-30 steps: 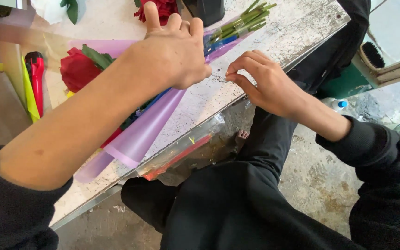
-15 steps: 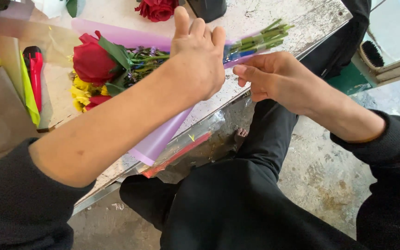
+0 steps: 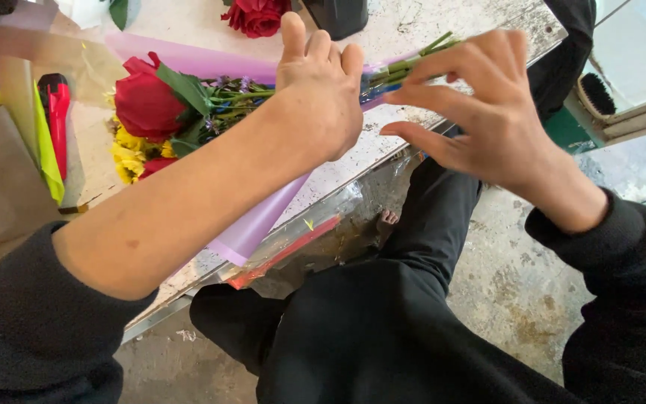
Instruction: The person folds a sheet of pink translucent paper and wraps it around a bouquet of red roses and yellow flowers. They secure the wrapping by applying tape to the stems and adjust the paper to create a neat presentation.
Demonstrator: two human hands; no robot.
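Head view: bouquet [image 3: 188,112] under left hand [image 3: 321,97].

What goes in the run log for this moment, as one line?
left hand pressing on lilac wrapping paper over green flower stems | right hand open beside stems, fingers spread | red rose at bouquet head
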